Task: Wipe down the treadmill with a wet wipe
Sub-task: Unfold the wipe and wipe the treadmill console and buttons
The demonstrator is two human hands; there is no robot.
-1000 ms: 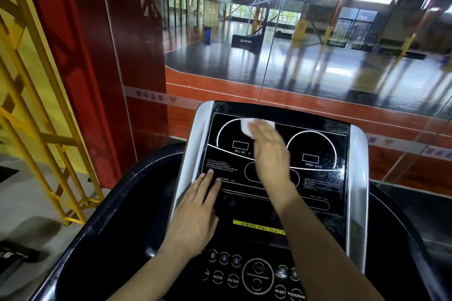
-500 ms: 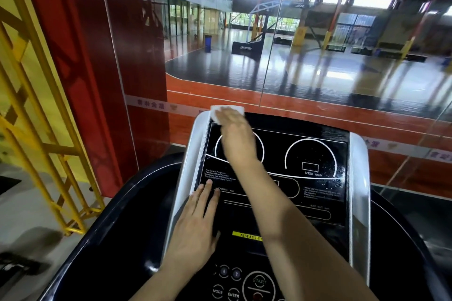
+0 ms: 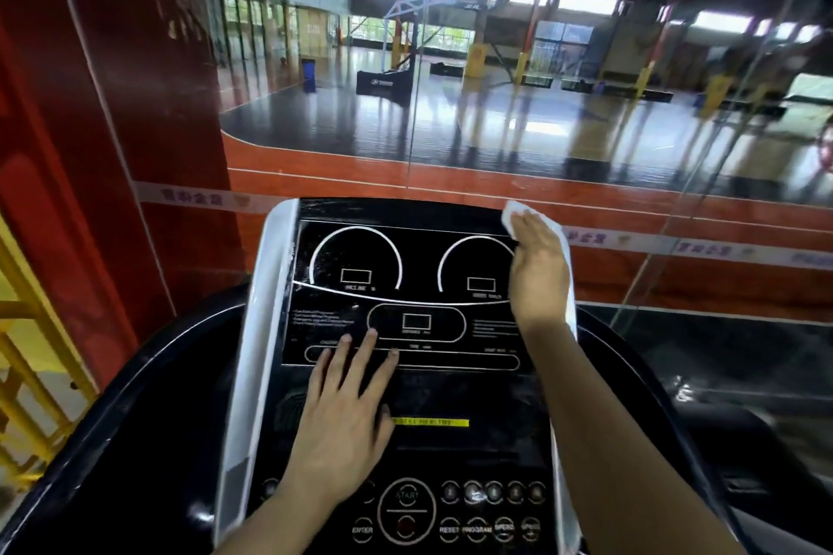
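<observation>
the wet wipe (image 3: 511, 213) lies under the right hand (image 3: 538, 266) at the upper right corner of the treadmill console (image 3: 405, 388), where the black display panel (image 3: 405, 257) meets the silver side trim (image 3: 261, 329). the right hand lies flat on the wipe with its fingers straight and together, pressing it onto the surface. only a white corner of the wipe shows past the fingertips, plus a pale strip along the outer edge of the hand; the remainder is covered by the palm. the wipe is white, thin and slightly crumpled at the exposed corner. the left hand (image 3: 347, 415) lies flat and open on the lower left part of the console, fingers spread and straight, fingertips reaching the lower edge of the display panel, holding nothing. the two hands are well apart, the left nearer the person, the right farther up. the display panel is glossy black with white outlined dials and small text; faint streaks show near its upper left corner. below the left hand sits a yellow label strip (image 3: 430, 422) and a row of round buttons (image 3: 493, 492) around a start control (image 3: 407, 496). beyond the console stands a glass wall (image 3: 541, 126).
</observation>
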